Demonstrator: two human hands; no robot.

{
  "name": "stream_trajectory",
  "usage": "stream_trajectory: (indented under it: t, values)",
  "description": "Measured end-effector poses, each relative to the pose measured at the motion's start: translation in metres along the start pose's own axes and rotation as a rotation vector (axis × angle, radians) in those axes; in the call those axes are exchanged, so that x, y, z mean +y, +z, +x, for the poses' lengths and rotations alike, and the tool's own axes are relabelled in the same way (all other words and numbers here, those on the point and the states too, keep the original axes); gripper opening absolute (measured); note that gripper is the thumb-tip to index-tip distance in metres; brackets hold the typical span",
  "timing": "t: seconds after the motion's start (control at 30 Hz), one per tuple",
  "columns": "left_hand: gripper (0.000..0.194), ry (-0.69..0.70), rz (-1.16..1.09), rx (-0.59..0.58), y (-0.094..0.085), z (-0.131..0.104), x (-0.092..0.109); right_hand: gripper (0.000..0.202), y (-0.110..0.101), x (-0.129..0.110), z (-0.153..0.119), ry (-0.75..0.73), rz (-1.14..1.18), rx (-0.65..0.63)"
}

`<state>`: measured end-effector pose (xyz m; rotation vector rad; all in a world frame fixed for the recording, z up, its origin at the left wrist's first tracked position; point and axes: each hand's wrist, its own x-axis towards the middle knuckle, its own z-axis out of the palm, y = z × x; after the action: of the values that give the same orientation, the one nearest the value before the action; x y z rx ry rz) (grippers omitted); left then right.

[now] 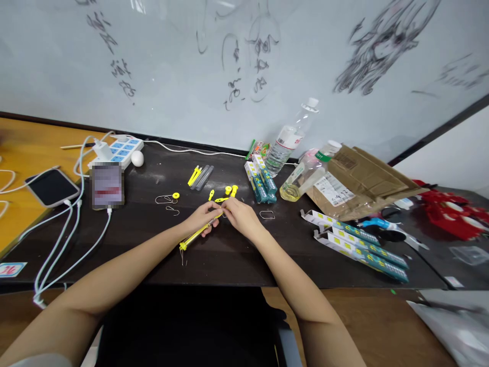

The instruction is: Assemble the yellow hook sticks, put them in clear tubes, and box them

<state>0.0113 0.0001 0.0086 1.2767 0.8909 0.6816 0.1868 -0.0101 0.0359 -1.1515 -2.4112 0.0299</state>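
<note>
My left hand [204, 218] is closed around a slim yellow stick [195, 236] with a paler middle, held at a slant over the dark desk. Its lower end has a yellow flange with a thin bent wire [183, 256] hanging from it. At the stick's upper end, my right hand [240, 214] pinches with its fingertips; what lies between them is hidden. Just beyond the hands lie small yellow parts [234, 190] and a yellow clip-like piece [211, 194]. Yellow sticks [194, 175] and grey tubes [205, 177] rest farther back.
Bent wire pieces [165, 199] and a yellow ring [175, 195] lie to the left. Narrow boxes [261, 179], a water bottle [286, 145], a bottle of yellowish liquid [305, 176] and a cardboard parcel [362, 178] stand right. Cables run to a power strip [121, 153].
</note>
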Motion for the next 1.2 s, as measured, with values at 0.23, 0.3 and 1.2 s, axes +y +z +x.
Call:
stream_trajectory:
  t: [0.23,0.3,1.2]
  values:
    - [0.034,0.057,0.014,0.015,-0.002,0.002,-0.004,0.016,0.008,0.000,-0.001,0.080,0.367,0.057]
    - [0.033,0.087,-0.008,0.051,-0.001,0.001,-0.001,0.025,0.018,-0.001,0.000,0.209,0.579,0.174]
    - [0.020,-0.169,-0.544,-0.031,0.000,-0.006,0.016,0.038,0.032,0.005,0.004,0.325,1.186,0.005]
